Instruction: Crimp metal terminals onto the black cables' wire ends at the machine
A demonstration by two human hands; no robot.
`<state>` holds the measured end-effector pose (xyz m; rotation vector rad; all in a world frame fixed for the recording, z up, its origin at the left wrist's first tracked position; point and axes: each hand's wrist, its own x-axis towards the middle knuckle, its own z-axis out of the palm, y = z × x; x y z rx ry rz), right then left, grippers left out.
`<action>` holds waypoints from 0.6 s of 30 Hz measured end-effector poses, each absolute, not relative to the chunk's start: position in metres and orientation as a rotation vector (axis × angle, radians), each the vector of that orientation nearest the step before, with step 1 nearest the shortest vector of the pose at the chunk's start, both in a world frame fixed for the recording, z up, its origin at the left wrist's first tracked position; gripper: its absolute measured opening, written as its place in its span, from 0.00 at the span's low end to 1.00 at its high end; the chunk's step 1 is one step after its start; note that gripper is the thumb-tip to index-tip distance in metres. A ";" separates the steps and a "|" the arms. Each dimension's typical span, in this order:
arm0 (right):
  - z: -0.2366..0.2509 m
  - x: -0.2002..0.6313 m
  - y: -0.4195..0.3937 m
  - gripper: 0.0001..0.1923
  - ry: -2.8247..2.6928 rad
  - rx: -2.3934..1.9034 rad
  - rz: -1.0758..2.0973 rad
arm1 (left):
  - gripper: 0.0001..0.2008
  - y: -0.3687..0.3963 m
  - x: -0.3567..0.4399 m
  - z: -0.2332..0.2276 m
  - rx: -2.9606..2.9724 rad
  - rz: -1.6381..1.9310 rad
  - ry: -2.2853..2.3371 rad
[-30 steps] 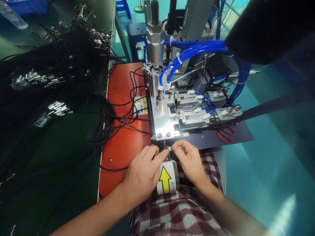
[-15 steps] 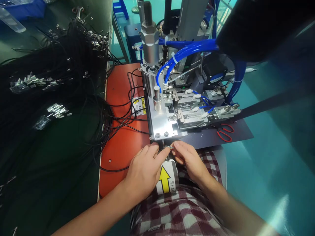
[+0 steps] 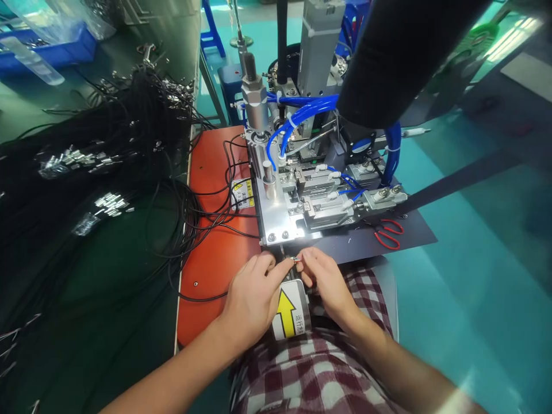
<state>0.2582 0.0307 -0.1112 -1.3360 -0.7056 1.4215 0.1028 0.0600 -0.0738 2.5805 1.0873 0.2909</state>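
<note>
My left hand (image 3: 253, 294) is closed round the end of a black cable (image 3: 202, 299), which loops in from the left over the orange-red board. Small coloured wires (image 3: 296, 260) stick out past its thumb and forefinger. My right hand (image 3: 323, 283) pinches at the tips of these wires, its thumb and forefinger close together. Both hands are at the near end of a metal machine (image 3: 280, 221), just above a white plate with a yellow arrow (image 3: 288, 313). The cable end itself is mostly hidden by my left fingers.
Several black cables run across the orange-red board (image 3: 211, 276) into the machine's side. Bundles of cables with metal connectors (image 3: 111, 204) cover the table at left. Red-handled scissors (image 3: 389, 234) lie right of the machine. Blue air hoses (image 3: 308, 106) arch above it. A blue bin (image 3: 77, 49) stands far left.
The view has tilted up slightly, so more of the background shows. Both hands keep nearly the same place and hold at the wire ends.
</note>
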 end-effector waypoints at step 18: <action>-0.112 0.265 0.037 0.17 -0.624 -1.298 1.573 | 0.18 0.061 0.105 -0.070 2.479 0.338 1.097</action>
